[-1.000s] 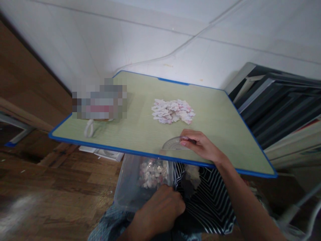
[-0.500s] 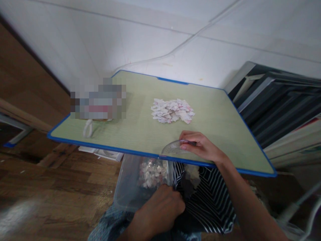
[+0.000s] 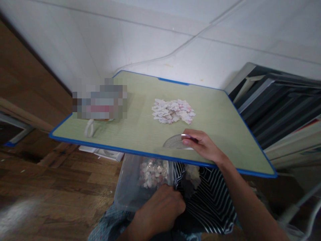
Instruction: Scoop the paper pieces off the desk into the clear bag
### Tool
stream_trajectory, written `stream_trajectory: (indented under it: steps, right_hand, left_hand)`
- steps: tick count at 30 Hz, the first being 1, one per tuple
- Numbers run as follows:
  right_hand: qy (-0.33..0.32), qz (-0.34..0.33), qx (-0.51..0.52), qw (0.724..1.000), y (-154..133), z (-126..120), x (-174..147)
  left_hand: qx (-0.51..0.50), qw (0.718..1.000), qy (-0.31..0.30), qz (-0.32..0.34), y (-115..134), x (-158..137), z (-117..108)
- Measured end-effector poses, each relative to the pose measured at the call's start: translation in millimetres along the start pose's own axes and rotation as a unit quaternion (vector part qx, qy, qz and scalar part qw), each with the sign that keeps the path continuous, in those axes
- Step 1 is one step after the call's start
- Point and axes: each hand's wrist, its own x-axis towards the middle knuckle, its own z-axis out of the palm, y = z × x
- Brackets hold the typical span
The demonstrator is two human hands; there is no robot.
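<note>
In my right hand (image 3: 202, 145) is a clear half-round protractor (image 3: 173, 142), pinched between thumb and fingers just above the table near its front edge. A slim dark purplish piece shows at the same fingers; its kind is unclear. Beyond the hand lies a heap of torn white paper scraps (image 3: 173, 111), some tinged pink. My left hand (image 3: 167, 204) is closed at the edge of a black-and-white striped bag (image 3: 213, 201), its fingertips hidden. Pale scraps show inside the bag's mouth. Beside it, under the table edge, a clear plastic bin (image 3: 127, 187) holds more scraps.
The pale green table (image 3: 135, 130) has a blue rim and stands against a white wall. A blurred-out object with a white loop (image 3: 89, 128) sits at its left. Dark flat panels (image 3: 281, 100) lean at the right. Wooden flooring (image 3: 75, 197) shows below.
My right hand has lifted and tilted the protractor slightly, away from the table's front edge. The left hand, paper heap and bin stay as they were.
</note>
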Motion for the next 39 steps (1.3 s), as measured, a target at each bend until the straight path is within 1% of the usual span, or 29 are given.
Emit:
stream_trajectory:
  steps: [3, 6, 9, 11, 13, 16, 18, 20, 21, 23, 25, 27, 29, 31, 36, 39]
  right_hand:
    - [0.049, 0.052, 0.0, 0.997, 1.5, -0.2, -1.2]
    - [0.106, 0.104, 0.015, 0.989, 7.6, -2.5, 2.0]
    - [0.156, 0.129, -0.018, 0.979, 16.1, -6.6, 11.7]
    - [0.17, 0.131, -0.054, 0.975, 20.7, -9.0, 19.0]
    - [0.157, 0.127, -0.073, 0.977, 23.5, -10.4, 23.8]
    - [0.118, 0.116, -0.048, 0.985, 24.9, -10.3, 24.3]
    - [0.135, 0.111, -0.032, 0.984, 24.7, -9.5, 22.7]
    - [0.168, 0.111, -0.041, 0.979, 23.7, -8.9, 22.0]
    - [0.17, 0.11, -0.051, 0.978, 22.8, -8.7, 22.1]
    - [0.141, 0.108, -0.059, 0.982, 20.7, -8.8, 22.4]
    - [0.108, 0.105, -0.045, 0.988, 18.8, -9.3, 22.2]
    - [0.111, 0.107, -0.033, 0.988, 18.1, -9.7, 21.5]
    - [0.134, 0.11, -0.042, 0.984, 18.6, -9.5, 21.1]
    - [0.137, 0.107, -0.057, 0.983, 19.2, -8.9, 21.2]
    - [0.081, 0.086, -0.047, 0.992, 17.2, -7.3, 21.1]
    - [0.062, 0.082, -0.044, 0.994, 16.1, -6.9, 20.3]
  left_hand:
    - [-0.001, 1.0, -0.006, -0.001, 0.0, 1.1, -2.1]
    - [0.006, 1.0, -0.025, 0.0, -0.5, 1.6, -3.5]
    - [0.002, 1.0, -0.014, 0.0, -1.4, 0.5, -0.4]
    - [-0.004, 1.0, 0.001, -0.001, -1.7, -0.7, 2.9]
    - [-0.007, 1.0, 0.004, 0.0, -1.4, -1.7, 4.9]
    - [-0.008, 1.0, -0.004, 0.002, -0.4, -2.5, 4.2]
    - [-0.011, 1.0, -0.006, 0.001, 0.0, -2.8, 2.6]
    - [-0.014, 1.0, -0.001, 0.004, -0.2, -2.8, 1.8]
    - [-0.015, 1.0, 0.0, 0.006, -0.4, -2.7, 1.9]
    - [-0.014, 1.0, 0.002, 0.008, -1.0, -2.3, 3.1]
    - [-0.014, 1.0, 0.004, 0.008, -1.5, -1.9, 4.8]
    - [-0.015, 1.0, 0.01, 0.007, -1.6, -1.6, 6.3]
    - [-0.016, 1.0, 0.009, 0.006, -1.6, -1.8, 7.1]
    - [-0.017, 1.0, 0.013, 0.004, -1.7, -2.1, 7.3]
    - [-0.009, 1.0, 0.007, 0.003, -1.5, -3.2, 6.5]
    - [-0.005, 1.0, 0.001, 0.001, -1.2, -3.3, 5.6]
